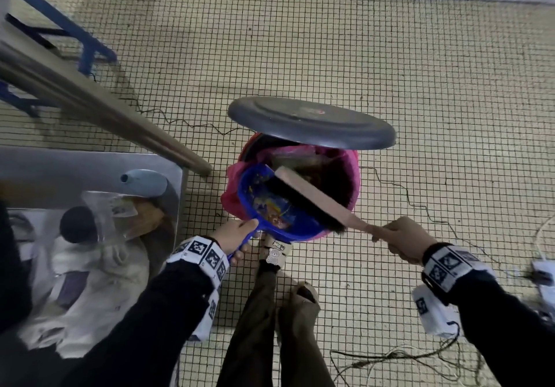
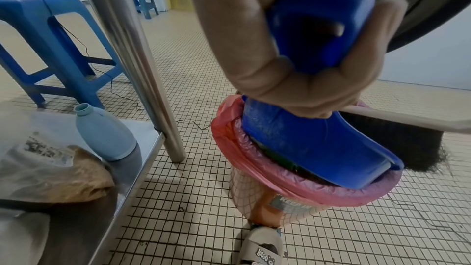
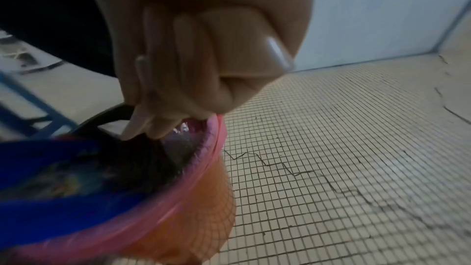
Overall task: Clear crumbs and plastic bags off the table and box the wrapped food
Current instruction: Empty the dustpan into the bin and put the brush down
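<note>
My left hand (image 1: pixel 237 233) grips the handle of a blue dustpan (image 1: pixel 270 203), which is tilted over the open pedal bin (image 1: pixel 350 188) lined with a pink bag (image 2: pixel 293 184). Colourful scraps and crumbs (image 1: pixel 273 211) lie in the pan. My right hand (image 1: pixel 401 241) holds the wooden handle of a black-bristled brush (image 1: pixel 303 195), whose bristles rest in the dustpan. The bin's grey lid (image 1: pixel 312 122) stands raised above the opening. In the left wrist view my fingers (image 2: pixel 254 63) wrap the dustpan's handle (image 2: pixel 323 21). In the right wrist view my fingers (image 3: pixel 178 80) close round the brush handle (image 3: pixel 244 43).
A steel table leg (image 1: pixel 105 107) and lower shelf (image 1: pixel 177 182) stand left of the bin, holding a pale blue bottle (image 2: pixel 104 136), bags and cloths. Blue stools (image 2: pixel 56 47) sit beyond. My slippered foot (image 2: pixel 262 247) presses the bin pedal. Thin cables (image 1: pixel 396 188) trail over the tiled floor.
</note>
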